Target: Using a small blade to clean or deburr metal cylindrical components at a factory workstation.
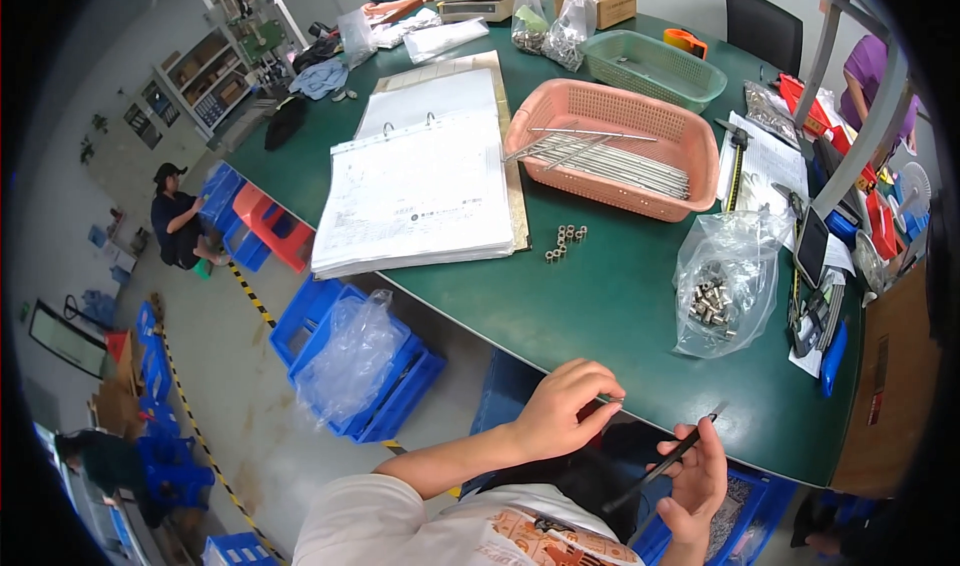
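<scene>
My left hand (pixel 568 408) is closed in a pinch just in front of the table's near edge. A tiny piece shows at its fingertips, too small to name. To its right, my right hand (pixel 697 481) grips a slim black pen-like tool (pixel 672 458), tilted with its thin tip up and to the right. Several small metal collars (pixel 565 238) lie loose on the green table (pixel 590 306) beyond my hands. An open clear plastic bag (pixel 740 246) to the right holds many short metal fittings (pixel 710 304).
A pink basket (pixel 530 116) holds long metal rods (pixel 610 161); a green basket (pixel 700 94) stands behind it. An open ring binder (pixel 420 186) lies left. Calipers (pixel 737 156), a phone (pixel 811 246) and papers crowd the right side. Blue crates (pixel 415 396) stand on the floor. Other people work farther off.
</scene>
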Motion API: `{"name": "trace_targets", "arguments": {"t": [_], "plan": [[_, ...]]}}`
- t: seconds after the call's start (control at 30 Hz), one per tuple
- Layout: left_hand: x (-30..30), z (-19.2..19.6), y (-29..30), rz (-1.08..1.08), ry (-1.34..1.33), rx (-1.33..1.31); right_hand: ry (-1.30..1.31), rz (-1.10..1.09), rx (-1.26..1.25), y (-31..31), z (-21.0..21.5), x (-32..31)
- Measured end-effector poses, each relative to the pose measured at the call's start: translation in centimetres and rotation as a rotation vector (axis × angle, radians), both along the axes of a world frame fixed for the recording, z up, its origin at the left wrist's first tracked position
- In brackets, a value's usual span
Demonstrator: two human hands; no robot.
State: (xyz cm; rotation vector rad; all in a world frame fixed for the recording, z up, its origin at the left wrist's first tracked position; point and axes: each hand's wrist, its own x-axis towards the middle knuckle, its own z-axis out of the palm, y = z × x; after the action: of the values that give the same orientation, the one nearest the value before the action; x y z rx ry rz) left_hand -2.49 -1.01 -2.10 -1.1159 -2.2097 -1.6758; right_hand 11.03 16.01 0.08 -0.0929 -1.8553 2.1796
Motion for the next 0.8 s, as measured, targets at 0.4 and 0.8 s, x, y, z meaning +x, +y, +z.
{"name": "trace_targets", "arguments": {"t": [0.4, 0.8], "plan": [[-2.6, 0.6, 0.5, -0.112, 0.203, -0.292, -0.269, -0.092, 0.097, 0.0, 0.9, -1.1], [-3.6, 0.3, 1.7, -0.276, 0.338, -0.304, -0.205, -0.264, 1.022, -1.2, -1.4, -1.9]]}}
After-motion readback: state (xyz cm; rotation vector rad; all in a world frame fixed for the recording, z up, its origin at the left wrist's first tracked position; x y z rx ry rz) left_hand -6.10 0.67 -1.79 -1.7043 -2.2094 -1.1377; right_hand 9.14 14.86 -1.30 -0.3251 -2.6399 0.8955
